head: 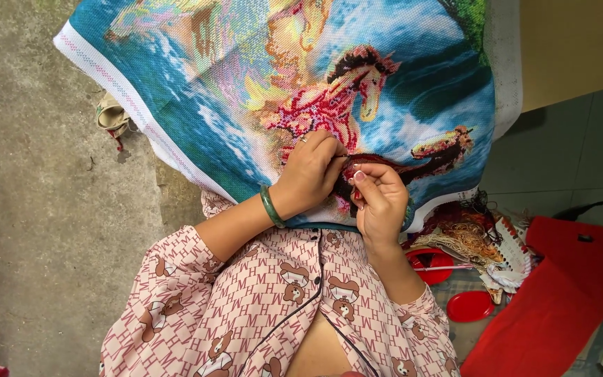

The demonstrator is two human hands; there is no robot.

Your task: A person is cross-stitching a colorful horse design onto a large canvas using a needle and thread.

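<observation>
Below and to the right of the work, a red round plastic dish (430, 265) with a thin stick across it, a red round lid (470, 306), a white thread organiser card hung with tangled skeins of floss (500, 253) and a red cloth bag (560, 293) are seen lying close together on the tiled floor (574, 153). A beige sandal (112, 116) is partly hidden under the left edge of the fabric, on the grey concrete ground (43, 174). Nothing is found between the camera and the hands.

A large cross-stitch canvas printed with horses in blue water (301, 98) is spread over the lap and knees, its white border hanging towards the concrete. The left hand (310, 174), with a ring and a green bangle (271, 207) at the wrist, is curled with its fingertips pinched together against the canvas near the dark red stitched patch. The right hand (380, 199) is likewise closed, thumb and forefinger pressed on dark red thread (347, 183) at the same spot. Whether a needle is held cannot be told. Both wrists are bent inward, so that the hands almost touch, and the forearms emerge from pink bear-patterned sleeves (246, 307).
</observation>
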